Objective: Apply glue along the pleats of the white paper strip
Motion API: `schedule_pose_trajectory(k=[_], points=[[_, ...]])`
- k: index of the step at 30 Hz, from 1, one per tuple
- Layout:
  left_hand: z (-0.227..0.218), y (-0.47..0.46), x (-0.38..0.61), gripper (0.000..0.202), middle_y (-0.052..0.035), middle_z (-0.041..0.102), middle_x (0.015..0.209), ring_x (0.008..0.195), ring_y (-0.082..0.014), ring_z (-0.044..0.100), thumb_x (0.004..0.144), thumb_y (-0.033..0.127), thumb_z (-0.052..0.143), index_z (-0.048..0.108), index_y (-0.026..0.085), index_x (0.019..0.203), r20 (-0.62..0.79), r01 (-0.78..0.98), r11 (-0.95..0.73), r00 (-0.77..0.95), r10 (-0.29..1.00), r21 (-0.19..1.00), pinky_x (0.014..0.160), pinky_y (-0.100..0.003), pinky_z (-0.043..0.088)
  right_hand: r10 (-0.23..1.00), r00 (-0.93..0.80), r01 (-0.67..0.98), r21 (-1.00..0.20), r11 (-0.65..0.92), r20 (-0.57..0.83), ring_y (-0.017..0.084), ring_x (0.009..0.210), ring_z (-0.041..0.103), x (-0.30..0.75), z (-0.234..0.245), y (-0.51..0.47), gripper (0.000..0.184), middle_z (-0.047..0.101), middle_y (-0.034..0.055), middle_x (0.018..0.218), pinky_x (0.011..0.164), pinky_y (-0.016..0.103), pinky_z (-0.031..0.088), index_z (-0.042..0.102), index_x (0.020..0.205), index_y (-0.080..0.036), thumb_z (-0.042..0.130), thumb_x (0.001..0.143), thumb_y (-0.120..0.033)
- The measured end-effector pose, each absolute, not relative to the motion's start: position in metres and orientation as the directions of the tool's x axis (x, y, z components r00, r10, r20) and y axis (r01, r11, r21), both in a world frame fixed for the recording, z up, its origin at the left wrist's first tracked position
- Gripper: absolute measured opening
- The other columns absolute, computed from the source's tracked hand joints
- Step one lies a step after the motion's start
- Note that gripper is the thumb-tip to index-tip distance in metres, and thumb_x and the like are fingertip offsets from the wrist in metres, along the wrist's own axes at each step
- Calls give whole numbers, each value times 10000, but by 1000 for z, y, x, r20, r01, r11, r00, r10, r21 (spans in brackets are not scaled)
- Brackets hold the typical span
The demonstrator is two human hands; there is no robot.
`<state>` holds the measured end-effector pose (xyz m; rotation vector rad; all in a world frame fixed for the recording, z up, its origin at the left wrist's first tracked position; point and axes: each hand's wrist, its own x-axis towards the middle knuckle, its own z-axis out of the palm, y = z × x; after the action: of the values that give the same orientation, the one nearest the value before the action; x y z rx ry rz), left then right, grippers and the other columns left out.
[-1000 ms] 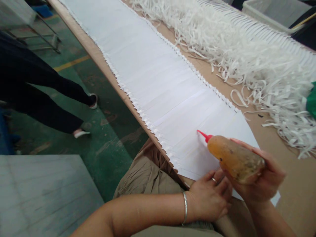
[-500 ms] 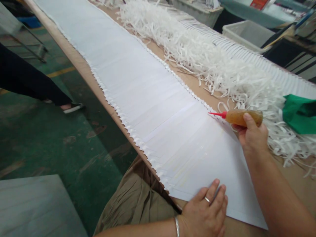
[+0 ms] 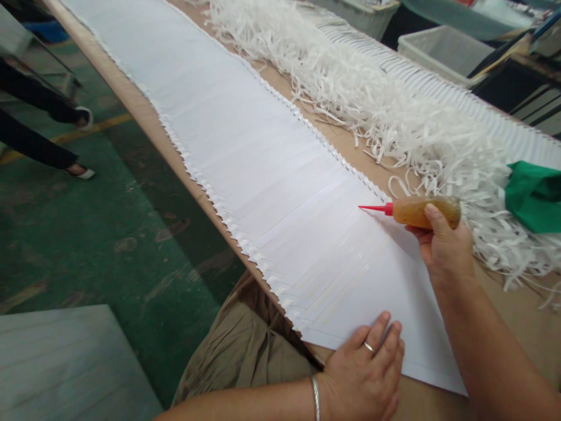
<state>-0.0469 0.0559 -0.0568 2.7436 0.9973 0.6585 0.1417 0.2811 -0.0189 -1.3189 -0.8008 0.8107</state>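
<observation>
Amber glue fills the squeeze bottle [image 3: 423,211] — probably light, soft-walled, best held mid-body, as the right hand [image 3: 445,248] grips it above the bench's far side; the left hand [image 3: 366,374] presses flat on thin, easily creased paper sheets [image 3: 263,175].

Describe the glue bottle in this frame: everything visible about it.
The glue bottle is a small squeeze bottle of clear, soft-looking plastic, smeared and holding amber-brown liquid. It has a red collar and a long, thin red nozzle. It lies nearly level, the nozzle pointing left with its tip at or just above the white sheets; contact is unclear. The right hand grips its rear, thumb on top.
</observation>
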Motion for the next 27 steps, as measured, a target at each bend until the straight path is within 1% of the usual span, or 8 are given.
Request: schedule_pose_trajectory(k=[5, 8, 14, 16, 19, 22, 24, 27], points=[[-48, 55, -51, 593, -181, 393, 1616, 1515, -349, 324, 1032, 447, 359, 477, 72, 1476, 298, 574, -760, 700, 649, 305, 1091, -401, 333, 891, 453, -57, -998, 40, 10, 178, 765, 692, 120, -13, 247, 477, 688, 21, 966, 536, 288, 631, 659, 1039, -200, 890, 657, -369], [-45, 54, -53, 580, -175, 396, 1616, 1524, -345, 303, 1027, 435, 382, 481, 81, 1476, 281, 575, -751, 700, 657, 325, 1106, -403, 325, 900, 435, -28, -999, 19, 5, 177, 762, 687, 105, -11, 225, 454, 684, 27, 983, 542, 315, 635, 648, 1045, -198, 871, 699, -390], [-47, 51, -52, 584, -178, 402, 1609, 1523, -348, 297, 1030, 444, 380, 488, 73, 1468, 271, 556, -749, 706, 654, 360, 1109, -405, 327, 913, 408, 2, -1000, -25, -21, 182, 782, 675, 81, -14, 188, 517, 676, 31, 1007, 566, 306, 600, 613, 1096, -202, 871, 702, -415], [-49, 50, -51, 571, -182, 416, 1597, 1519, -356, 299, 1028, 436, 393, 507, 71, 1452, 283, 553, -748, 700, 656, 367, 1105, -410, 331, 912, 410, 58, -998, -39, -12, 182, 801, 668, 77, -16, 176, 549, 671, 28, 1010, 616, 316, 592, 605, 1122, -201, 870, 700, -430], [-51, 50, -50, 536, -187, 488, 1535, 1492, -367, 340, 1019, 420, 430, 553, 72, 1407, 310, 533, -755, 696, 648, 382, 1101, -421, 338, 914, 405, 224, -971, -83, 15, 171, 808, 645, 69, -16, 158, 577, 660, 15, 979, 695, 322, 574, 602, 1146, -198, 852, 710, -480], [-55, 49, -49, 448, -161, 606, 1392, 1399, -354, 457, 1017, 394, 447, 641, 96, 1289, 332, 495, -765, 700, 632, 412, 1089, -430, 353, 920, 392, 387, -912, -135, 30, 157, 762, 616, 57, -9, 142, 610, 639, -5, 915, 684, 298, 542, 596, 1156, -204, 843, 701, -527], [-59, 47, -47, 397, -137, 655, 1300, 1308, -332, 532, 1010, 385, 469, 676, 118, 1219, 340, 473, -769, 705, 623, 429, 1078, -444, 364, 929, 369, 453, -879, -150, 32, 161, 760, 612, 49, -4, 134, 641, 634, -5, 917, 674, 294, 532, 588, 1169, -213, 847, 685, -542], [-65, 44, -44, 361, -107, 681, 1237, 1225, -296, 576, 1002, 358, 488, 673, 137, 1218, 340, 458, -776, 714, 612, 435, 1076, -457, 372, 945, 324, 511, -850, -127, 54, 188, 818, 629, 39, 0, 124, 694, 638, 13, 989, 710, 327, 549, 571, 1203, -230, 851, 661, -559]])
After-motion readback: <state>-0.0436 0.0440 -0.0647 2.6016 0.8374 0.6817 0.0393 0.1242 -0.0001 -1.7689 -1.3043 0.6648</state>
